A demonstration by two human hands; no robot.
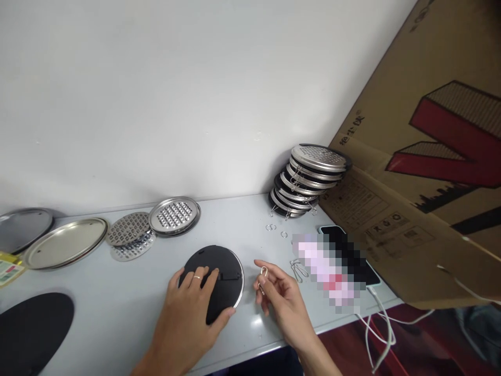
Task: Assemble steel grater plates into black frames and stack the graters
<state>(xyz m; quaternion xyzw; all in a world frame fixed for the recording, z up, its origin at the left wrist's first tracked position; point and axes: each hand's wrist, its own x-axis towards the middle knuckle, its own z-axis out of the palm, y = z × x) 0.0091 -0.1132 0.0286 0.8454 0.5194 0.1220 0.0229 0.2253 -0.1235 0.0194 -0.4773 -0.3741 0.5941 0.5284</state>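
Note:
A black round disc (pixel 219 261) with a shiny metal rim lies on the table, a slot and a hinged-looking tab on its upper face. My left hand (pixel 193 303) spans it from above, fingers spread over the face and the thumb at the right edge. To the right, my right hand (pixel 279 300) pinches a small metal snap hook (pixel 263 272) between thumb and fingers, a little apart from the disc. More snap hooks (pixel 299 270) lie beyond that hand. Small metal rings (pixel 284 234) are scattered farther back.
A leaning stack of round grater discs (pixel 319 156) stands by the wall, beside a large cardboard box (pixel 430 209). A phone (pixel 340 240) with a white cable lies at right. At left are loose grater plates (pixel 174 215), metal trays (pixel 68 243) and a black sheet (pixel 35 331).

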